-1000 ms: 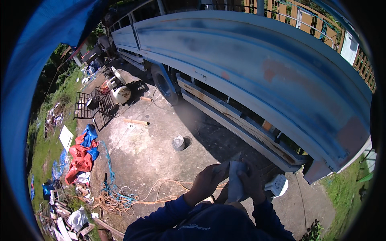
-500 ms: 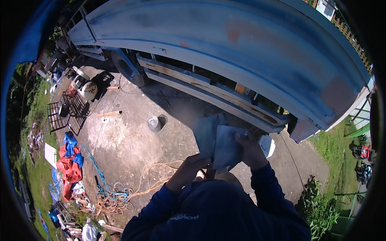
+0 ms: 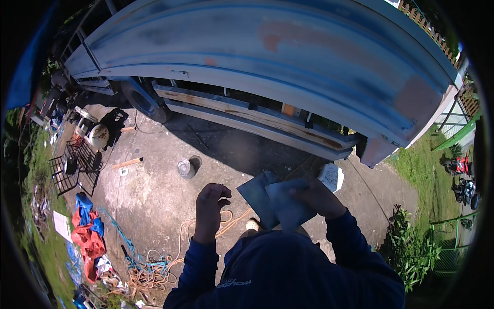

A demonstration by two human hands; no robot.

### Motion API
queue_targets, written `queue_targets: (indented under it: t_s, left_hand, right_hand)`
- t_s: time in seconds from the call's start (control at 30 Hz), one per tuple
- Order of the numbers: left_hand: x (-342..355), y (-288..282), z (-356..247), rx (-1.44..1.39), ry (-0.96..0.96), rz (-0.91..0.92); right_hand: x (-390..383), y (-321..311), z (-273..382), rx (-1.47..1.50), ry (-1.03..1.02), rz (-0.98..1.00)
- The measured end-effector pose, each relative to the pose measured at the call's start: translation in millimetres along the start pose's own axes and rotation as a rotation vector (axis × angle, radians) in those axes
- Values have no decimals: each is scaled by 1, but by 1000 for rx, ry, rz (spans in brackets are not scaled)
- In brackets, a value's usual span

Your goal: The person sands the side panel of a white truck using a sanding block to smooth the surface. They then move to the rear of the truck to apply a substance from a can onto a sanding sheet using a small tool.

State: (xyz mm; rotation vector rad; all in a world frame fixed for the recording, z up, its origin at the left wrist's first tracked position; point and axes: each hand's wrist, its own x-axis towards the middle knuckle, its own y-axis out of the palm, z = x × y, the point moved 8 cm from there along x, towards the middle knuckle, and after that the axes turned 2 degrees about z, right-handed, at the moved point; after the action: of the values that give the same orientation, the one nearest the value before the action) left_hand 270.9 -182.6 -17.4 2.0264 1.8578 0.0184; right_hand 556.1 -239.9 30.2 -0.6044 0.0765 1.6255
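Observation:
My right hand (image 3: 323, 198) grips two thin, stiff grey-blue sheets that look like sandpaper. The lighter sheet (image 3: 286, 203) overlaps the darker sheet (image 3: 254, 195), which sticks out to its left at an angle. Both are held in front of my body, with the right fingers partly hidden in shade. My left hand (image 3: 208, 207) is raised to the left of the sheets, apart from them. Its fingers are loosely bent, with a gap to the thumb, and nothing shows in them. A shoe (image 3: 252, 225) appears below the sheets.
A blue-grey truck body (image 3: 247, 56) with reddish patches spans the far side, above a wheel (image 3: 141, 100). On the concrete stand a metal can (image 3: 186, 168) and a white perforated plastic item (image 3: 331, 177). Tangled ropes (image 3: 149, 268) and a red-and-blue tarp (image 3: 88, 237) lie left.
My left hand has let go of the sheets and moved up and left. The two sheets now fan apart in my right hand. The whole view has shifted slightly.

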Motion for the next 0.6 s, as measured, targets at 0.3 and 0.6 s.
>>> queue_targets:
  t_s: [0.3, 0.6]
  left_hand:
    - [15, -175, 251, 1808, -11, -89]
    - [15, -159, 208, 621, 106, -152]
  right_hand:
    - [-2, -23, -48, 380, -18, -133]
    - [-9, -9, -69, 482, 43, -216]
